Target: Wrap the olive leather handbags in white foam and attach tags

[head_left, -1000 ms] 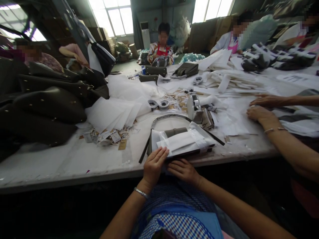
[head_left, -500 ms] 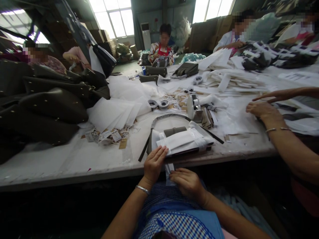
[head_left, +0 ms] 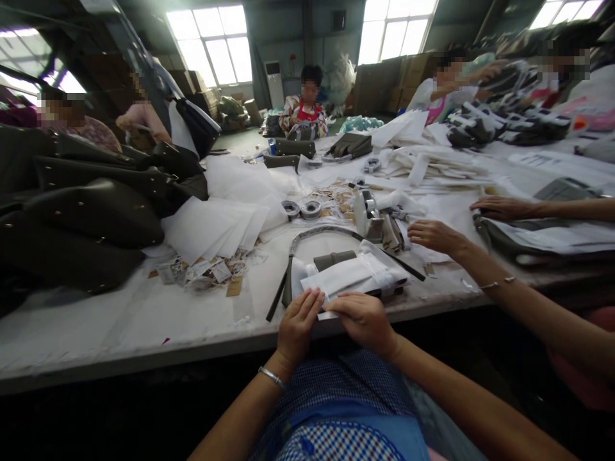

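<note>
In front of me at the table edge lies a dark olive handbag (head_left: 335,259), partly covered by white wrapping sheet (head_left: 343,276). Its wrapped handle (head_left: 327,230) arches up behind it. My left hand (head_left: 300,323) rests with fingers stretched out on the wrapping's near left corner. Beside it, my right hand (head_left: 365,320) is closed, pinching the end of a white strip (head_left: 328,315) at the bag's near edge. The fingertips of both hands are close together, and part of the strip is hidden under them.
A tape dispenser (head_left: 368,216) and tape rolls (head_left: 311,209) stand behind the bag. White sheets (head_left: 216,224) and tags (head_left: 211,272) lie left, near piled olive bags (head_left: 96,211). At right, a co-worker's hand (head_left: 437,235) reaches in; their other hand (head_left: 504,207) touches another bag.
My right hand has risen from below the table edge to the bag, bringing the strip's hanging end up. My left hand stays nearly in place. The co-worker's nearer hand has reached leftward.
</note>
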### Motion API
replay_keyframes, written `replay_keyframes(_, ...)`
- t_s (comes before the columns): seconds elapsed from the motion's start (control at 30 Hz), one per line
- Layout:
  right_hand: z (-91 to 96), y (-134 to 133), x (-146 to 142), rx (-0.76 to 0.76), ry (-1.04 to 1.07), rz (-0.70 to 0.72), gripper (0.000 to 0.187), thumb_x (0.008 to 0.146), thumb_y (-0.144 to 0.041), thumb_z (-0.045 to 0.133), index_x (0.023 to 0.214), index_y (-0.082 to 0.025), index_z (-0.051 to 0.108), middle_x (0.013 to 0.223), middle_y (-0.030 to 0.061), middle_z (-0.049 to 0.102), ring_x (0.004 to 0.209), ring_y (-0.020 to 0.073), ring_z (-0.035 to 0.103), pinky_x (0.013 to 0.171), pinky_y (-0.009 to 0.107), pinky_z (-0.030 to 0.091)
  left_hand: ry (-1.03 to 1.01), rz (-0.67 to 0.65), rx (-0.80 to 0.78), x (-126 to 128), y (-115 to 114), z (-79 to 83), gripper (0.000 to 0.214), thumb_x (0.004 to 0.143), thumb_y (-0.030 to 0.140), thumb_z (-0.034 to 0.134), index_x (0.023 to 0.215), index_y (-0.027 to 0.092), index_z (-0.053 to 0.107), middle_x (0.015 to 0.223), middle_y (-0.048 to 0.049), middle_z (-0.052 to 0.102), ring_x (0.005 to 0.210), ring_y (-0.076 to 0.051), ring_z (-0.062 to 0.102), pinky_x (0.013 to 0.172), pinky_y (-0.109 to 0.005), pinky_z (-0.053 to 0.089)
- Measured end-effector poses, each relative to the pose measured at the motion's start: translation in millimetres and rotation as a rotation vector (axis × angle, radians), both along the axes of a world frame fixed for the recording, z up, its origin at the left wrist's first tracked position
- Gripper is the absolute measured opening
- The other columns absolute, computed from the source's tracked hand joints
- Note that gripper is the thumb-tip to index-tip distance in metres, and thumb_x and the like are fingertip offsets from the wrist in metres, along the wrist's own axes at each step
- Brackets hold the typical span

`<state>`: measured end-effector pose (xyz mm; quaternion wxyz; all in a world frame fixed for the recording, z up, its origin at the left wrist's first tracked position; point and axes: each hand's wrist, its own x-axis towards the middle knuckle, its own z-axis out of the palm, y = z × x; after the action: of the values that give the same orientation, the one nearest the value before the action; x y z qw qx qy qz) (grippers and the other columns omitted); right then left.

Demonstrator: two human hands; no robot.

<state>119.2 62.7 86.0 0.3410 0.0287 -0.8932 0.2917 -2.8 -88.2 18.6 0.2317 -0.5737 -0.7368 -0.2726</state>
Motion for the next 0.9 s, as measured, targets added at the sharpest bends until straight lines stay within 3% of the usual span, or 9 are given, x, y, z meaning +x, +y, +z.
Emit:
replay_keyframes(0.2,-0.2,22,-48,-0.005,-0.092,-0.074,0.014,0.084,-0.014,0.066,0.081,-0.025,0.074,0.085,-0.0009,0.078,0.081,0.0187,0.073,0.096,0.036,0.050,-0.019,0.076,0.048,3,1,-2.5,0.029,0.093,0.008,0.050,0.116,0.016,0.065,0.122,-0.0142,0.066,0.116,-0.027,0.061,0.096,-0.042,0.056)
replay_keyframes(0.57,-5.2,27,-72,-0.015,-0.322,-0.168,0.013,0.075,-0.018,0.079,0.066,-0.024,0.070,0.087,-0.0011,0.075,0.083,0.0180,0.068,0.079,0.033,0.051,-0.160,0.015,0.144,-8,-3,-0.5,0.034,0.094,0.010,0.050,0.127,0.019,0.058,0.113,-0.0091,0.069,0.105,-0.019,0.066,0.092,-0.031,0.058)
replay_keyframes(0.73,-5.9,31,-78,0.058,-0.368,-0.219,0.015,0.073,-0.022,0.081,0.064,-0.024,0.070,0.092,0.0012,0.070,0.088,0.0200,0.063,0.079,0.035,0.052,-0.093,-0.029,0.068,-9,-4,5.4,0.044,0.094,0.008,0.049,0.136,0.021,0.053,0.128,-0.0088,0.066,0.115,-0.020,0.063,0.097,-0.033,0.056)
replay_keyframes(0.9,-5.7,29,-83,0.112,-0.438,-0.248,0.014,0.075,-0.027,0.080,0.070,-0.023,0.067,0.094,0.0011,0.069,0.083,0.0190,0.065,0.071,0.032,0.052,-0.132,-0.004,0.008,-8,-1,10.5,0.052,0.094,0.008,0.047,0.145,0.018,0.042,0.127,-0.0091,0.067,0.110,-0.021,0.064,0.094,-0.034,0.058)
